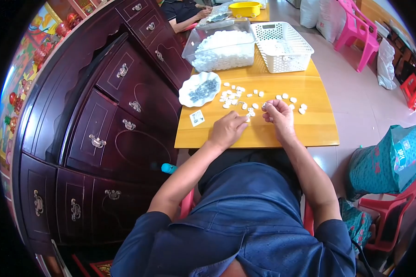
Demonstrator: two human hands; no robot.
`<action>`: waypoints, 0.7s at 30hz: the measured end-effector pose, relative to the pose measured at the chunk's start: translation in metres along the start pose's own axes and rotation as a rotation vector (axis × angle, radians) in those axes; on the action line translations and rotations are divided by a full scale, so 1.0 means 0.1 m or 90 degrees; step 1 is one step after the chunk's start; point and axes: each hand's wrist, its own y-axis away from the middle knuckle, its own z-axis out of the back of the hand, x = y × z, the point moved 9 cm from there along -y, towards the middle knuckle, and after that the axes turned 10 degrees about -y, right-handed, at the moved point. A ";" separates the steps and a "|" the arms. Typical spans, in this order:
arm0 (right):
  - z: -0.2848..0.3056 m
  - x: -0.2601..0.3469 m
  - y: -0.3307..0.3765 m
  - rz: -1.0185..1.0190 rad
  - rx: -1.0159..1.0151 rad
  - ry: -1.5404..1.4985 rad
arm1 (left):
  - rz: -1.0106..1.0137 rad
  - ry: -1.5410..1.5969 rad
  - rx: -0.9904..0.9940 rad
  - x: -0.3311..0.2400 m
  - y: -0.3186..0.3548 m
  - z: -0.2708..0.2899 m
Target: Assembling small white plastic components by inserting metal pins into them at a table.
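Observation:
Small white pieces (231,97) lie scattered on the wooden table (198,136) before me. My left hand (228,129) rests near the table's front edge, its fingers curled together and the fingertips on a small white piece (248,119). To its right, my right hand (282,121) is raised a little, thumb and forefinger pinched on a small whitish piece (264,106) with a darker face. Several rounded white pieces (293,99) lie beyond and beside the right hand. A white scalloped dish (186,93) holds small dark parts. Fine details of the pieces are too small to tell.
Behind the loose pieces stand a clear bin (245,59) heaped with white pieces and a white perforated basket (289,65). A white card (197,118) lies at the left. Dark drawers (138,138) border the table's left. Across the table sits another person (182,14).

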 end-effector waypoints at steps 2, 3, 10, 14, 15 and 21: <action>0.00 -0.02 0.01 -0.002 0.000 0.008 | 0.013 0.024 -0.014 0.01 0.03 0.03; 0.01 -0.05 0.01 -0.004 0.009 0.010 | 0.018 0.034 -0.027 0.01 0.04 0.05; 0.00 -0.12 -0.02 -0.012 0.037 0.029 | 0.003 -0.011 -0.006 0.02 0.00 -0.01; -0.09 -0.08 -0.05 -0.008 0.048 0.029 | -0.010 -0.043 -0.017 0.03 0.00 0.03; -0.09 -0.07 -0.06 -0.010 0.039 0.037 | -0.020 -0.046 -0.006 0.02 -0.02 0.01; -0.11 -0.05 -0.01 -0.010 0.040 0.069 | -0.025 -0.019 0.026 0.04 -0.04 -0.10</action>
